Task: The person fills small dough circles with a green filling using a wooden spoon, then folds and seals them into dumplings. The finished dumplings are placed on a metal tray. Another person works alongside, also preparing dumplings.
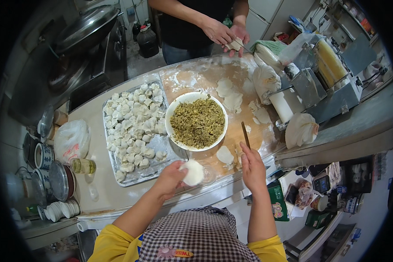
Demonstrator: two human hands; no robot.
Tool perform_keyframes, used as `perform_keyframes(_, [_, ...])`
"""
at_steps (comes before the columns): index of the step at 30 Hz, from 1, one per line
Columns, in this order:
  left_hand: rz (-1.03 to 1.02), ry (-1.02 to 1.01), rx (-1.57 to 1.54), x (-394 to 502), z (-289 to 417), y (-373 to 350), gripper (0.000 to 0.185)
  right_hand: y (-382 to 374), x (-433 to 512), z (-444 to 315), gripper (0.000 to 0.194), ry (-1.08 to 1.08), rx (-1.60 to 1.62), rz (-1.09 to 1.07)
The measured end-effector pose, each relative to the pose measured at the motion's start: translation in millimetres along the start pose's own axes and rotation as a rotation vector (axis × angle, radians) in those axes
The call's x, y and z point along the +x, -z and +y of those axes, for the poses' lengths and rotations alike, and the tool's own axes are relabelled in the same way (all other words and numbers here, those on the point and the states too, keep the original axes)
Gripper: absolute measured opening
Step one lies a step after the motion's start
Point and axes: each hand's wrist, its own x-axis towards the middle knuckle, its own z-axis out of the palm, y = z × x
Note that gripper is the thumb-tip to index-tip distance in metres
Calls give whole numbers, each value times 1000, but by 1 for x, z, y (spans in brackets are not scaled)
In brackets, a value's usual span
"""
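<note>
A thin round dough wrapper [194,173] is pinched in my left hand [171,178], over the near edge of the worktop. My right hand [252,168] grips a narrow brown stick [246,135], which points away from me. Between and beyond my hands stands a white bowl [168,129] filled with chopped green-brown filling [198,121]. Left of the bowl, a metal tray [168,151] carries many folded dumplings [131,121]. Loose dough wrappers [225,155] lie on the floury wooden board [191,67] near my right hand. A clear round dish [209,174] sits just right of the held wrapper.
Across the table, another person's hands [231,37] hold a dough wrapper and a thin stick. A dough-rolling machine [317,82] stands at right beside cloth-covered bundles [267,80]. Jars, stacked small cups [62,209], a plastic bag [72,140] and an oil jar [83,166] line the left side.
</note>
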Motion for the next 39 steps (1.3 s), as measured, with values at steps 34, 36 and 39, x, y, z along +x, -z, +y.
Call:
perform_keyframes(34, [-51, 25, -648, 28, -15, 21, 43, -40, -88, -19, 38, 87, 256, -414])
perform_keyframes(36, [-91, 40, -702, 28, -16, 19, 42, -49, -77, -36, 39, 105, 256, -340])
perform_keyframes(39, [-41, 12, -693, 31, -8, 19, 42, -59, -65, -48, 36, 165, 191, -383])
